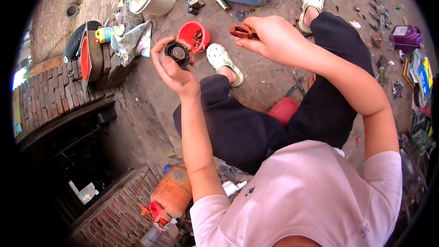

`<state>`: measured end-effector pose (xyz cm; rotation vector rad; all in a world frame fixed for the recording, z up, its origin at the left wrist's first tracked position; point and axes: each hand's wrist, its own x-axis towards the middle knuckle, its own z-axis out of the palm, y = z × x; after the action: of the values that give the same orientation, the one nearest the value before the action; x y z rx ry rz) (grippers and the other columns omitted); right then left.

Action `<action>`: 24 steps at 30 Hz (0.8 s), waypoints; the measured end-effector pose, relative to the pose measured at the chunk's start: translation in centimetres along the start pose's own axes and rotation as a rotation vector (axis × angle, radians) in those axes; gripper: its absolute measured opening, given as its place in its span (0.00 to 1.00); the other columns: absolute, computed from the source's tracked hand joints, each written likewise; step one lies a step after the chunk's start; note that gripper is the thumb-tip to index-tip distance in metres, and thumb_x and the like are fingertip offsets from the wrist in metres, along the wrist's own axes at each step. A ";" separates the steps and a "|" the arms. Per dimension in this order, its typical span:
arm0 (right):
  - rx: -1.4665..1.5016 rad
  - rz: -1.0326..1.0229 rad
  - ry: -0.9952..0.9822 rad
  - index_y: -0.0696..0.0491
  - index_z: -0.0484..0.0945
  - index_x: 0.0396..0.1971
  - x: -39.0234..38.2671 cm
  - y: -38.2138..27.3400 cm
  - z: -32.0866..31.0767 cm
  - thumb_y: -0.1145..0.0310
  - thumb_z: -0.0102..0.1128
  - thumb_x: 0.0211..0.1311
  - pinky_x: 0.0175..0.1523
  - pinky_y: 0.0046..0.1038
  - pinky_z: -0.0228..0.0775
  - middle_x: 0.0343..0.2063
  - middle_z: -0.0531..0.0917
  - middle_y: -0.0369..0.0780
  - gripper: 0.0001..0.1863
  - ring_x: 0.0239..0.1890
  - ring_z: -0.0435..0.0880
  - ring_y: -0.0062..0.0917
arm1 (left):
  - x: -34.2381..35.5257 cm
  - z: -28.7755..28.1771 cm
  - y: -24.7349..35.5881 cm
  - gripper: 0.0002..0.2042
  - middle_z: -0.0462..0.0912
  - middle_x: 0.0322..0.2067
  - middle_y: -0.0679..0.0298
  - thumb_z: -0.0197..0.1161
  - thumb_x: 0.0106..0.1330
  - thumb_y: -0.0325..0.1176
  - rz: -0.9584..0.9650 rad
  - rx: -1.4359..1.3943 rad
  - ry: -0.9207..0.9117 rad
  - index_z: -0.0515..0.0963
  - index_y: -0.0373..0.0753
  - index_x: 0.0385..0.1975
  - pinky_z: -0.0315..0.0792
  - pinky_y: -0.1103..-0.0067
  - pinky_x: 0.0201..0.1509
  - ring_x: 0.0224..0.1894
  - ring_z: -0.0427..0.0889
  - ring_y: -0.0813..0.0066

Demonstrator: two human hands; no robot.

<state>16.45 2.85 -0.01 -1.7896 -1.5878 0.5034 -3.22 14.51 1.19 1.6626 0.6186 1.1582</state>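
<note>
My left hand point(176, 73) is raised at the middle left, fingers wrapped round a dark round motor-like part point(175, 49) with a paler hub. A thin strand crosses the front of this part; where it ends I cannot tell. My right hand point(274, 36) is closed on a looped bundle of copper wire point(242, 32), pinched between thumb and fingers. Beyond the left hand, a red bucket point(206, 41) leans with its mouth toward me and copper-coloured pieces point(197, 38) in it. A light blue basin point(249, 1) farther off holds more copper-coloured coils.
A white bucket point(160, 0) stands far left, near a yellow bottle point(107, 34). Pliers point(296, 90) lie between my legs by a red object point(283, 110). Scattered metal parts and a purple jug point(407, 37) are at right. An orange gas cylinder point(173, 192) is lower left.
</note>
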 end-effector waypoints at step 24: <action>0.054 0.065 0.153 0.58 0.74 0.38 2.5 -0.5 0.5 0.52 0.60 0.64 0.38 0.41 0.75 0.30 0.84 0.48 0.21 0.36 0.84 0.44 | -1.6 4.4 -0.8 0.19 0.78 0.40 0.56 0.54 0.72 0.47 0.049 0.579 -0.208 0.69 0.35 0.49 0.73 0.71 0.45 0.39 0.79 0.63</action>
<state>16.23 5.40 0.38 -1.7988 -1.4028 0.4245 0.14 11.67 -0.49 2.2625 0.8341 0.8648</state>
